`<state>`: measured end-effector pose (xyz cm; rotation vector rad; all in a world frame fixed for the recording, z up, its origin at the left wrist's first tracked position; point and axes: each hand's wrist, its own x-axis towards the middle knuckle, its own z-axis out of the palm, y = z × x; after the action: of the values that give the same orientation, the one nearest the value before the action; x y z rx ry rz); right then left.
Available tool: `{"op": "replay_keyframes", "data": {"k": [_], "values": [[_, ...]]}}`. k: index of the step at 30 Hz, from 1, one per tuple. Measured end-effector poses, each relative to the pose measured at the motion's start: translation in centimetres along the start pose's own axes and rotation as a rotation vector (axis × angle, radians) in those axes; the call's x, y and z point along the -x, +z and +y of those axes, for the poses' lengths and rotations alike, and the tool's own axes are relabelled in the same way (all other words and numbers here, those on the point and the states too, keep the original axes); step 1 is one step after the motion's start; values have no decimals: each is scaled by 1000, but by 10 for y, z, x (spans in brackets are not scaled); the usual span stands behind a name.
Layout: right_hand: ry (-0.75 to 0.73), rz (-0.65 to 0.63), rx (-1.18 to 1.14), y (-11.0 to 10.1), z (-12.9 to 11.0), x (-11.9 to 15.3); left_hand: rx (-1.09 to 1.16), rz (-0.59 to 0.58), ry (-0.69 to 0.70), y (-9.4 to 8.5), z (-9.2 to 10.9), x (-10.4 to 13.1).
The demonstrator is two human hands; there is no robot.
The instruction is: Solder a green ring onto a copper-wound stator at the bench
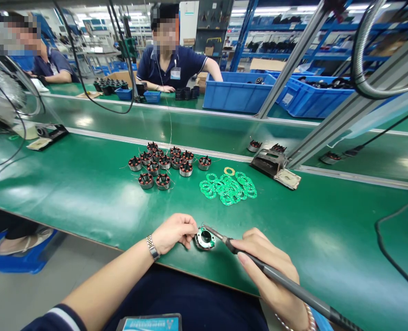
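A soldering iron [276, 274] with a grey handle is gripped in my right hand [271, 266]. Its metal tip meets the upper edge of a motor stator [205, 239] capped with a ring-shaped circuit board. The stator sits on the green bench near the front edge. At its left side, my left hand [176, 232] is closed in a pinch, fingertips against the rim; what lies between them is hidden. A thin wire end shows beside the iron's tip. Beyond are several copper-wound stators [163, 181] and a spread pile of green ring boards [227, 187].
Metal soldering stands [274, 168] are at the right and far left. A tan ring [229, 171] lies behind the green boards. A black cable [383, 239] hangs at right. Across the bench, a person [172, 64] reaches into a blue bin [236, 94]; another person sits at left.
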<state>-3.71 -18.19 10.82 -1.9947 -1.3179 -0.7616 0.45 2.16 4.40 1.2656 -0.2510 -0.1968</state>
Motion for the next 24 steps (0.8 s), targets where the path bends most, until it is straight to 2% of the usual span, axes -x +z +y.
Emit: {"op": "replay_keyframes", "data": {"k": [6, 9, 13, 16, 18, 22, 24], "values": [[45, 80, 60, 10, 9, 8, -23, -6, 12, 0, -1, 0], [58, 15, 132, 24, 19, 11, -72, -10, 51, -4, -3, 6], [91, -120, 134, 40, 32, 13, -408, 65, 290, -12, -4, 19], [131, -155, 98, 46, 37, 13, -680, 126, 441, -12, -5, 24], [146, -153, 86, 47, 38, 12, -682, 113, 420, -8, -6, 22], [144, -146, 64, 47, 34, 8, -432, 60, 242, -4, -9, 13], [126, -134, 44, 49, 30, 7, -386, 59, 207, -4, -11, 10]]}}
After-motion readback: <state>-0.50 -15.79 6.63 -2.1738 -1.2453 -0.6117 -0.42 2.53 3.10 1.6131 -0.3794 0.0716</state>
